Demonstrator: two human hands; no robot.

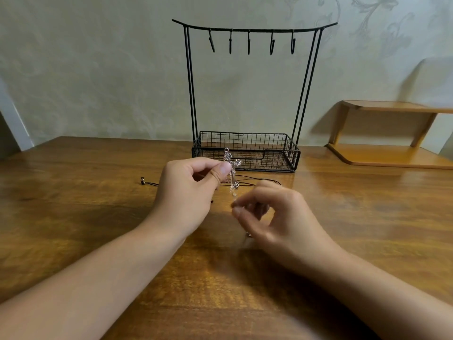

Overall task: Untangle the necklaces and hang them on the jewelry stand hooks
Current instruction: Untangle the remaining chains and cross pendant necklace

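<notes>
A black wire jewelry stand point(250, 30) rises at the back of the table, its several hooks bare above a mesh basket point(246, 153). My left hand point(188, 192) pinches a silver cross-shaped pendant point(231, 168) upright between thumb and fingers, in front of the basket. My right hand point(277, 214) sits just below and to the right, thumb and forefinger pinching a thin chain under the pendant; the chain is blurred. A thin black cord point(247, 179) lies on the table behind my hands, with a small clasp end point(143, 180) at the left.
The wooden table point(73, 204) stretches wide on both sides. A small wooden shelf unit point(392, 133) stands at the back right against the patterned wall. The stand is close to the wall.
</notes>
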